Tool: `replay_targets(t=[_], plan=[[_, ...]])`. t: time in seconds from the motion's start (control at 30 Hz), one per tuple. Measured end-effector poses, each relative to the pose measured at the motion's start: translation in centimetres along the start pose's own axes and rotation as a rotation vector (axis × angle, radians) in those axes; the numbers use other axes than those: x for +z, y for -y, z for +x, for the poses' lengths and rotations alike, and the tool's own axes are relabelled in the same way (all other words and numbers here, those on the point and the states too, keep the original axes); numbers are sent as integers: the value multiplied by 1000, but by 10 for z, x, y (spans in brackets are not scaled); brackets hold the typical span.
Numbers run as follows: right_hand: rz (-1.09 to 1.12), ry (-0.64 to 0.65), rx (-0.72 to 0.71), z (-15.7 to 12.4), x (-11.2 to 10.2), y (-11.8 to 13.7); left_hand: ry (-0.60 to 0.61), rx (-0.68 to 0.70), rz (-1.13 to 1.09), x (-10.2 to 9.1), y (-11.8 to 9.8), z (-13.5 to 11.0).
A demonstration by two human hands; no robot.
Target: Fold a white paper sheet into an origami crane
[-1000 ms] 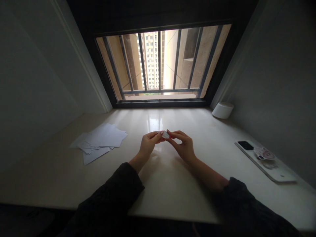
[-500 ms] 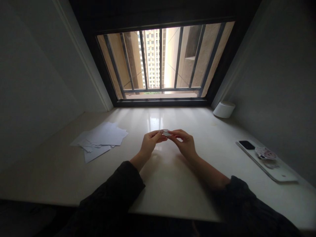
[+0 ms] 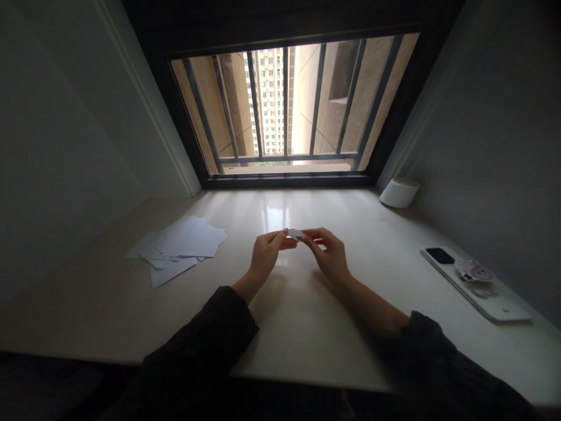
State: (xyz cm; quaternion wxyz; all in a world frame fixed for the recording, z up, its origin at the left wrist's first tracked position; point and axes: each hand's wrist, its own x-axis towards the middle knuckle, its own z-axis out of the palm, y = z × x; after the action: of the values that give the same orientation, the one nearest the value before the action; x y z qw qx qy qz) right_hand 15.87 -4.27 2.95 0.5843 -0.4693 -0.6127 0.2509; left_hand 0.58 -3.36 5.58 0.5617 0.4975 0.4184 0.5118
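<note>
White, paper-like flat piece [image 3: 295,233] sits over the glossy pale countertop [image 3: 284,339], pinched by the fingertips of my left hand [image 3: 264,252] and right hand [image 3: 332,252], likely gripped from both sides for steadiness, loose white paper sheets [image 3: 188,235] off to the left.

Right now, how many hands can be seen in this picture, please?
2: the left hand and the right hand, above the middle of the white surface, holding one small pale piece between them. No other hand shows.
</note>
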Motion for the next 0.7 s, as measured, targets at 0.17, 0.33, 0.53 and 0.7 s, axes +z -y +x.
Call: replay_targets(t=[0.17, 0.33, 0.53, 0.7], plan=[[-149, -7, -109, 0, -4, 3, 36, -24, -20, 2, -1, -1], [-145, -30, -108, 0, -3, 4, 89, -3, -11, 4, -1, -3], [214, -34, 173, 3, 4, -12, 90, 62, 130, 4, 3, -5], [482, 23, 325, 1, 10, -19, -31, 269, 458, 5, -1, -14]])
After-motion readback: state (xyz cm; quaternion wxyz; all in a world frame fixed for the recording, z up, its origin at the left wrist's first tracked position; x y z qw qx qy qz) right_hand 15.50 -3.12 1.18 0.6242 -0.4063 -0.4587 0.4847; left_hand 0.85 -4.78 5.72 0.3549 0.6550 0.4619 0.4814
